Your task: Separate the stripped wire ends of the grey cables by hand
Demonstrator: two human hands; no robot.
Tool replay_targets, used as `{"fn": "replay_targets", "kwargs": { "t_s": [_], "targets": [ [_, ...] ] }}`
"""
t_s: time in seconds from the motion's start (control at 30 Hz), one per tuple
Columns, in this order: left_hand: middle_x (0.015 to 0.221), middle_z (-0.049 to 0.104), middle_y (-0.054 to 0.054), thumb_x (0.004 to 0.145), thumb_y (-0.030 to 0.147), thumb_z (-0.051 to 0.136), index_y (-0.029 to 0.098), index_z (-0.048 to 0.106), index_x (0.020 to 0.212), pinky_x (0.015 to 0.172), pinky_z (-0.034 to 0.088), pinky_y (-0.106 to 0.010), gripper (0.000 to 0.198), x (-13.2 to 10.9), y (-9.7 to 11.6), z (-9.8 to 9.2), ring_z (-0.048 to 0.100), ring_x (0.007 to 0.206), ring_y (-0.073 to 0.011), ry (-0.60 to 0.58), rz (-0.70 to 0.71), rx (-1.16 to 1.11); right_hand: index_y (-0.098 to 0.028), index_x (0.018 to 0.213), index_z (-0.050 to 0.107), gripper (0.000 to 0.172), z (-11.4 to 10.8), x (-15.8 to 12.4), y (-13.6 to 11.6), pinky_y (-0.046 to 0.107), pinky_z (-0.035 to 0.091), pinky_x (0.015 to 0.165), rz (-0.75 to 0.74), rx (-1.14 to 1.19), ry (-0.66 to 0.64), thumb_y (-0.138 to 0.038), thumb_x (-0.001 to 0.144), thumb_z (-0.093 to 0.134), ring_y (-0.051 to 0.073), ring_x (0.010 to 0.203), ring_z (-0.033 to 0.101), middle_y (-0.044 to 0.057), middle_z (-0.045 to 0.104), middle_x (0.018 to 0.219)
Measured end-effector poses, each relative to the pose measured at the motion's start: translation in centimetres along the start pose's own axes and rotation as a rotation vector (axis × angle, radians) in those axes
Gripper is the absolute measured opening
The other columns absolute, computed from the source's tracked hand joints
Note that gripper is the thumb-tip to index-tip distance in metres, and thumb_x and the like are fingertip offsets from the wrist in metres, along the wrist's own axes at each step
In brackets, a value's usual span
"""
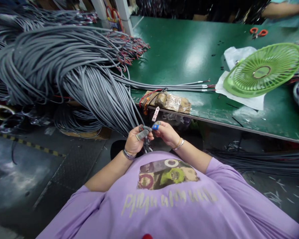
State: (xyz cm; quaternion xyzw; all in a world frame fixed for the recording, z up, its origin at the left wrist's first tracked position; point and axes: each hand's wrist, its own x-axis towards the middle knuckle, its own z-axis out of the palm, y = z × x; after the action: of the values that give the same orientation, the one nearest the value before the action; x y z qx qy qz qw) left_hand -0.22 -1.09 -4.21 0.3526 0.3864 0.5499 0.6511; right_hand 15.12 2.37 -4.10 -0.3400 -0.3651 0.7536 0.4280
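My left hand (135, 140) is closed around the end of a grey cable, with grey wrapping on the thumb. Thin wires show at its fingertips. Close beside it, my right hand (167, 133) pinches at the same wire ends; a blue band circles one finger. The fingertips of both hands nearly meet, so the exact wire held is too small to make out. From a large bundle of grey cables (102, 96) on the bench, many lengths hang down to my lap, their ends just below my hands.
On the green bench (169, 56) lie cables with stripped ends (189, 88), a taped wooden block (174, 101), a green fan (261, 71) on white paper and orange-handled pliers (257, 33). The bench edge is just ahead. Another person's arm (284, 10) shows at the far right.
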Motion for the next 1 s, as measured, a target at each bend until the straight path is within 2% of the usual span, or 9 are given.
{"fn": "replay_targets", "kwargs": {
  "t_s": [0.17, 0.47, 0.6, 0.67, 0.73, 0.83, 0.9, 1.0],
  "targets": [
    [0.067, 0.071, -0.004, 0.063, 0.036, 0.085, 0.014, 0.072, 0.078, 0.059, 0.059, -0.027, 0.029, -0.1, -0.3, 0.1, 0.068, 0.060, -0.0148, 0.039, 0.080, -0.005, -0.016, 0.065, 0.055, 0.023, 0.2, -0.2, 0.1, 0.022, 0.028, 0.050, -0.053, -0.033, 0.058, -0.031, 0.065, 0.073, 0.006, 0.048, 0.039, -0.006, 0.048, 0.051],
    [0.067, 0.072, -0.004, 0.064, 0.036, 0.085, 0.016, 0.074, 0.078, 0.063, 0.060, -0.030, 0.027, -0.7, 0.1, 0.4, 0.069, 0.060, -0.0166, 0.157, 0.278, 0.065, -0.017, 0.065, 0.053, 0.025, -0.6, -0.1, -0.3, 0.021, 0.029, 0.049, -0.012, 0.042, 0.027, -0.030, 0.065, 0.074, 0.005, 0.048, 0.035, -0.008, 0.044, 0.051],
    [0.067, 0.072, -0.003, 0.065, 0.035, 0.085, 0.016, 0.073, 0.077, 0.062, 0.059, -0.028, 0.025, -0.7, 0.5, 0.8, 0.068, 0.060, -0.0148, 0.157, 0.325, 0.028, -0.016, 0.075, 0.058, 0.033, -0.9, 0.5, -0.8, 0.020, 0.032, 0.048, 0.030, 0.102, 0.074, -0.044, 0.068, 0.074, 0.005, 0.049, 0.038, -0.005, 0.052, 0.060],
    [0.068, 0.072, -0.003, 0.065, 0.034, 0.085, 0.016, 0.074, 0.078, 0.063, 0.060, -0.028, 0.024, -0.7, 0.8, 1.0, 0.068, 0.061, -0.0149, 0.160, 0.343, 0.017, -0.015, 0.082, 0.061, 0.038, -0.9, 0.7, -1.1, 0.020, 0.035, 0.048, 0.049, 0.104, 0.037, -0.048, 0.069, 0.074, 0.005, 0.052, 0.042, -0.003, 0.056, 0.065],
    [0.068, 0.071, -0.003, 0.064, 0.034, 0.085, 0.016, 0.073, 0.078, 0.061, 0.059, -0.028, 0.025, -0.7, 1.0, 1.1, 0.068, 0.060, -0.0145, 0.158, 0.338, -0.005, -0.015, 0.089, 0.064, 0.040, -0.8, 0.5, -1.3, 0.020, 0.037, 0.050, 0.065, 0.100, -0.072, -0.044, 0.067, 0.079, 0.006, 0.054, 0.045, -0.002, 0.059, 0.070],
    [0.066, 0.070, -0.002, 0.063, 0.036, 0.085, 0.015, 0.072, 0.077, 0.057, 0.058, -0.026, 0.028, -0.5, 0.9, 1.1, 0.066, 0.057, -0.0133, 0.134, 0.249, -0.034, -0.016, 0.093, 0.065, 0.041, -0.5, 0.2, -1.0, 0.021, 0.039, 0.053, 0.067, 0.093, -0.209, -0.035, 0.063, 0.085, 0.006, 0.056, 0.049, -0.001, 0.063, 0.075],
    [0.065, 0.070, -0.002, 0.062, 0.037, 0.086, 0.015, 0.070, 0.075, 0.056, 0.057, -0.025, 0.030, -0.4, 0.6, 1.0, 0.066, 0.056, -0.0129, 0.116, 0.172, -0.046, -0.016, 0.089, 0.065, 0.039, -0.3, 0.2, -0.4, 0.021, 0.038, 0.053, 0.039, 0.089, -0.213, -0.036, 0.062, 0.085, 0.007, 0.057, 0.050, 0.000, 0.064, 0.073],
    [0.065, 0.069, -0.002, 0.062, 0.038, 0.085, 0.015, 0.066, 0.074, 0.055, 0.057, -0.024, 0.032, -0.4, 0.2, 1.0, 0.065, 0.055, -0.0123, 0.108, 0.103, -0.046, -0.015, 0.078, 0.063, 0.039, -0.2, 0.3, 0.4, 0.021, 0.036, 0.053, -0.024, 0.068, -0.133, -0.039, 0.059, 0.087, 0.007, 0.054, 0.050, -0.001, 0.063, 0.066]
  ]
}}
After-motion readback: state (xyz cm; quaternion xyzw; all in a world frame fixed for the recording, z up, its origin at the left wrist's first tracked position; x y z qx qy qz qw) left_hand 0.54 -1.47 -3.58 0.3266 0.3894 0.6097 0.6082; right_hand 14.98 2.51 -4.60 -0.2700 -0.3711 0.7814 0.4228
